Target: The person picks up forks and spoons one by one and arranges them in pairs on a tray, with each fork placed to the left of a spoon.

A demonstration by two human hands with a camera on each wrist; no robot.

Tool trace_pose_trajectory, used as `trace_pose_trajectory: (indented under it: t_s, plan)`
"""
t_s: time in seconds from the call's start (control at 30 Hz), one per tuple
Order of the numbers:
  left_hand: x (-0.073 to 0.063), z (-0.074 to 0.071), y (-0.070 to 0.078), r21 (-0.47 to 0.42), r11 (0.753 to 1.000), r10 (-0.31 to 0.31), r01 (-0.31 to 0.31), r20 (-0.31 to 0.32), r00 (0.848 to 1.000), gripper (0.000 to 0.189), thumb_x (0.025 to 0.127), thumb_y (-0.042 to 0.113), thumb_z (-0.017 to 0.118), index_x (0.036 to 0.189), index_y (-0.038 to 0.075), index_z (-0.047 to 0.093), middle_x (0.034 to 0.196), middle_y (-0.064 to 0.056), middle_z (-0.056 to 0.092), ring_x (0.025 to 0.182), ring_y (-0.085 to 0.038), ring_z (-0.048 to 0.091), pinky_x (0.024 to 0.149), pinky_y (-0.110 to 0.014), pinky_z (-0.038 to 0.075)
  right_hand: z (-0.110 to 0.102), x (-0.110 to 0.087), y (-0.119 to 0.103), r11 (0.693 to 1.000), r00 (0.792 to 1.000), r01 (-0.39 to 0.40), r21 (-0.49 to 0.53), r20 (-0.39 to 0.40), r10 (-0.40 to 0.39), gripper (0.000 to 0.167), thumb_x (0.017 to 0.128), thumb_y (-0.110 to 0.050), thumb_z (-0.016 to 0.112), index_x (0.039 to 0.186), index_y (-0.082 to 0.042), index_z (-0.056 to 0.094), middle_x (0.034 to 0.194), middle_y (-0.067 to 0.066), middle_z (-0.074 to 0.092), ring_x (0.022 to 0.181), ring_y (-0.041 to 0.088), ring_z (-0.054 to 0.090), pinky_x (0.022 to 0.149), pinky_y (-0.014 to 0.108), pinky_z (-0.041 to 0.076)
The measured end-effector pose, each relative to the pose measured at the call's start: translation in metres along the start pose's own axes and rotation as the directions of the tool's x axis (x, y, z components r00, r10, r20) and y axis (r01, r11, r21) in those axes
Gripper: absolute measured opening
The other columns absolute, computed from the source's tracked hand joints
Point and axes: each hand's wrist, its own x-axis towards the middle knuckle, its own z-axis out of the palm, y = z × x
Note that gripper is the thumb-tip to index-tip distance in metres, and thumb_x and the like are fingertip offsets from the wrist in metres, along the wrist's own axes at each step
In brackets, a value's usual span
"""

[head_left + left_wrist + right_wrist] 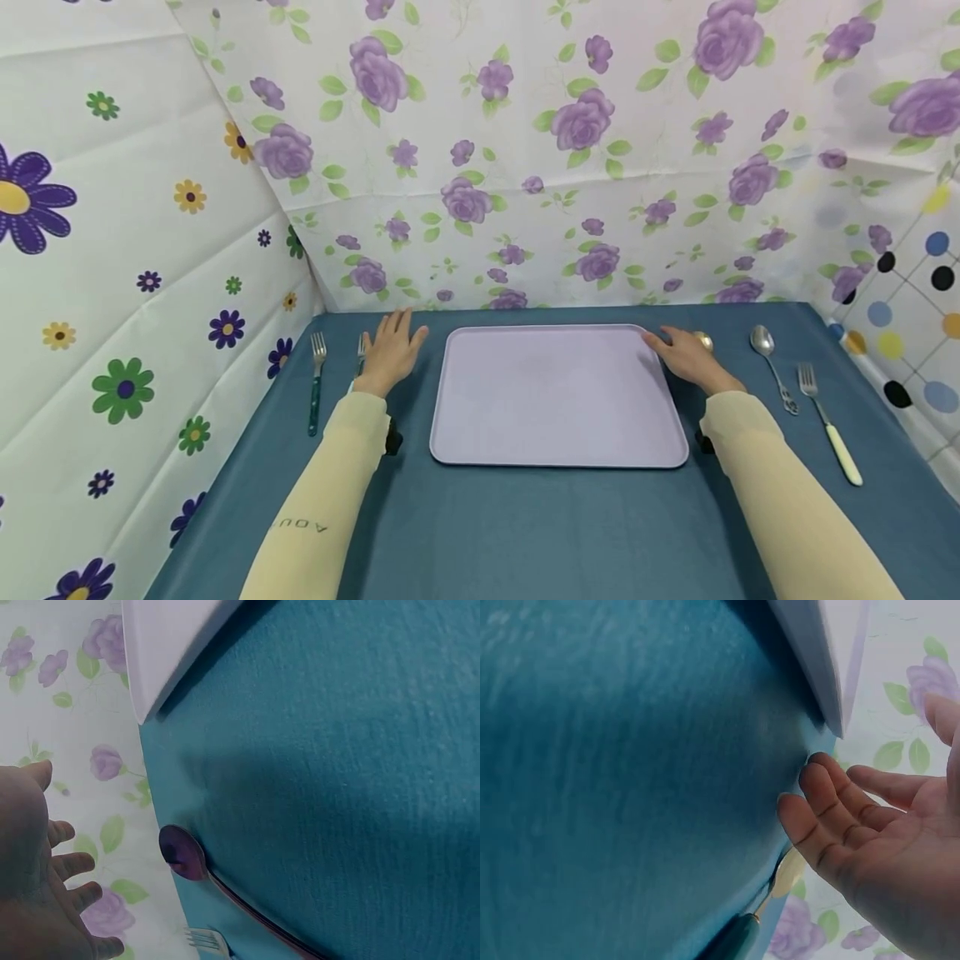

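Tray (555, 396) lies flat on the tabletop (525, 533) between forks (314, 408) and spoons (762, 341), so its placing looks finished; whether any step is left, I cannot tell. Left hand (390, 354), fingers spread, and right hand (690, 358), loosely bent near a far corner, both grasp nothing.

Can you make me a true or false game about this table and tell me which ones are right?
1. The tray lies between the left hand and the right hand. True.
2. The tray is bright red. False: it is pale purple.
3. The fork on the far right has a cream handle. True.
4. The left hand is clenched into a fist. False: it is spread out.
5. The fork on the far left has a dark green handle. True.
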Motion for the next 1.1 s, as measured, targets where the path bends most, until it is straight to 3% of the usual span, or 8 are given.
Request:
trace_pose_trajectory:
  t_s: [0.43,0.93,1.1]
  plan:
    - [-0.004,0.0,-0.005,0.001,1.0,-0.012,0.012,0.007,1.0,0.069,0.114,0.047,0.031,0.168,0.009,0.013,0.171,-0.023,0.015,0.157,-0.045,0.01,0.121,-0.074,0.004,0.009,-0.005,0.005,0.997,0.994,0.067,0.042,-0.094,-0.063,0.077,0.113,-0.048,0.033,0.146,0.022,0.04,0.14,0.045,0.048,0.128,0.058,0.05,0.107,0.067,0.042]
    - [-0.008,0.004,-0.009,-0.005,1.0,-0.025,0.025,0.016,1.0,0.068,0.113,0.048,0.031,0.167,0.008,0.018,0.171,-0.022,0.016,0.157,-0.045,0.011,0.12,-0.074,0.003,0.014,-0.006,0.011,0.99,0.998,0.038,0.139,-0.051,-0.031,0.074,0.112,-0.047,0.038,0.148,0.018,0.042,0.143,0.041,0.048,0.131,0.054,0.05,0.108,0.064,0.044]
    - [-0.008,0.003,-0.008,0.006,1.0,-0.031,0.031,0.018,0.999,0.069,0.114,0.048,0.032,0.167,0.007,0.017,0.171,-0.023,0.016,0.157,-0.045,0.011,0.12,-0.074,0.003,0.013,-0.007,0.008,0.993,0.999,0.037,0.113,-0.043,-0.032,0.062,0.111,-0.033,0.049,0.146,0.018,0.042,0.138,0.041,0.052,0.123,0.051,0.056,0.101,0.062,0.05]
